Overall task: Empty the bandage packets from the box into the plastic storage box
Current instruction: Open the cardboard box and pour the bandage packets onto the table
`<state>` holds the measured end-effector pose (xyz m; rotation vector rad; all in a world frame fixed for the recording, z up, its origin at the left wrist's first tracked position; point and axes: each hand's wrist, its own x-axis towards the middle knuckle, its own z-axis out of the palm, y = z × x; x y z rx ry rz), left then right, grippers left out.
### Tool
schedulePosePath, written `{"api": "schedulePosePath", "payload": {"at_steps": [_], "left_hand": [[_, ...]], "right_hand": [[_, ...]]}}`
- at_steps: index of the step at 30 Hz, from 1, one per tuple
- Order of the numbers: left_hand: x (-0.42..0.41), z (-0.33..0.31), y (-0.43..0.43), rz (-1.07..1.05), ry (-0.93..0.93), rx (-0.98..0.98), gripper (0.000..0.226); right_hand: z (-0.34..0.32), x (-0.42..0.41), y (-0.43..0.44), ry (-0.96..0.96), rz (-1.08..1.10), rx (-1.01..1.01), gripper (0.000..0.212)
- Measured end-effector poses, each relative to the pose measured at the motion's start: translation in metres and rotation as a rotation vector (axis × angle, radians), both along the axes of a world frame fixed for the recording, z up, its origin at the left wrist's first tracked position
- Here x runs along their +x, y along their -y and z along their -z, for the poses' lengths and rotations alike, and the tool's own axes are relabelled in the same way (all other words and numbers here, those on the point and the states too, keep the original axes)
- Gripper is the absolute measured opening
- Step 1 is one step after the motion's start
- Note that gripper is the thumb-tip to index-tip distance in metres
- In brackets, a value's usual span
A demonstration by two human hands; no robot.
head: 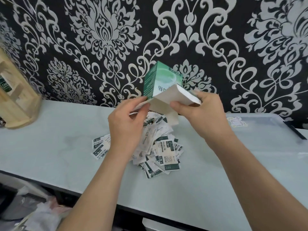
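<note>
Head cam: L hand (126,124) pinches the lower edge of the green bandage box (160,79), and R hand (200,110) has thumb & fingers clamped on its open white flap. The box is held upturned above the table (58,147), opening down. Bandage packets (160,150) lie heaped on the table right under it. The plastic storage box (260,127) sits off to the right, apart from the heap.

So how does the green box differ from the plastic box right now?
The green box is held up by the left hand and right hand, open end downward; the plastic box rests on the table, untouched. The green box is opaque printed card; the plastic box is pale and translucent. The green box is open, flaps out; whether the plastic box is open I cannot tell. Shared: the visible packets lie in neither.
</note>
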<state>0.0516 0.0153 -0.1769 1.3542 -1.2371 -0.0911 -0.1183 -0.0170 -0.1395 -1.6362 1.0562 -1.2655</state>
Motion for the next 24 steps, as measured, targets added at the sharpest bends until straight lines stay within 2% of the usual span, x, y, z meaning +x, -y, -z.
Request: {"api": "schedulePosePath", "payload": {"at_steps": [1,3,5,7,11,15,19,24], "left_hand": [[0.0,-0.001,0.0,-0.041,-0.039,-0.009,0.006],[0.001,-0.003,0.001,-0.107,-0.146,-0.028,0.017],[0.003,-0.009,0.0,-0.108,-0.287,-0.021,0.02],[0.006,-0.014,-0.001,-0.112,-0.369,-0.024,0.02],[0.02,-0.025,0.0,-0.114,-0.487,-0.057,0.021],[0.053,-0.032,0.009,-0.123,-0.578,-0.073,0.032],[0.089,-0.022,0.015,-0.192,-0.632,-0.068,0.031],[0.116,0.012,0.013,-0.294,-0.618,0.106,0.031]], "right_hand": [[0.0,0.002,0.0,0.056,-0.032,0.009,0.023],[0.004,0.007,0.001,0.122,-0.088,0.055,0.034],[0.008,0.012,0.001,0.04,-0.089,0.081,0.036],[0.011,0.018,0.001,-0.025,-0.056,0.085,0.03],[0.009,0.04,0.004,0.059,-0.061,0.152,0.01],[0.005,0.081,0.01,0.123,-0.112,0.238,0.011],[0.012,0.129,0.026,-0.012,-0.103,0.228,0.018],[0.027,0.164,0.039,-0.268,-0.103,0.219,0.034]]}}
